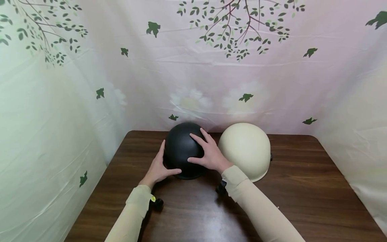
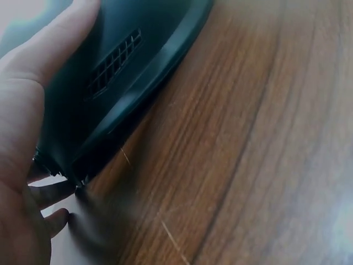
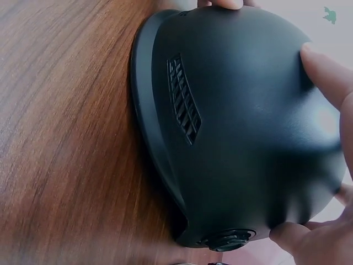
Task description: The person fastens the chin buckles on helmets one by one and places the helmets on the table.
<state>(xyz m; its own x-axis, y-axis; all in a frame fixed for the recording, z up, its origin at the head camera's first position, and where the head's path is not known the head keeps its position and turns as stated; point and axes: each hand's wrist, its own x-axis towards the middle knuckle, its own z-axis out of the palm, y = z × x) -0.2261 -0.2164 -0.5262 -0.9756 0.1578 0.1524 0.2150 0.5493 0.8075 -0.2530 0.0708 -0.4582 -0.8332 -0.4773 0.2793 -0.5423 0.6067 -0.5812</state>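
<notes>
A black helmet sits dome up at the table's back edge, between both hands. My left hand grips its left side, thumb across the front and fingers round the side. On the dome's right, my right hand holds it with fingers spread and bent over the curve. A slotted vent and a round knob show on the shell in the right wrist view. The left wrist view shows the helmet's rim low over the wood, with the thumb on the shell. The helmet's inside is hidden.
Just right of the black helmet stands a cream helmet, also dome up, with a small dark knob on its side. The brown wooden table meets a printed cloth backdrop behind; cloth also hangs at both sides.
</notes>
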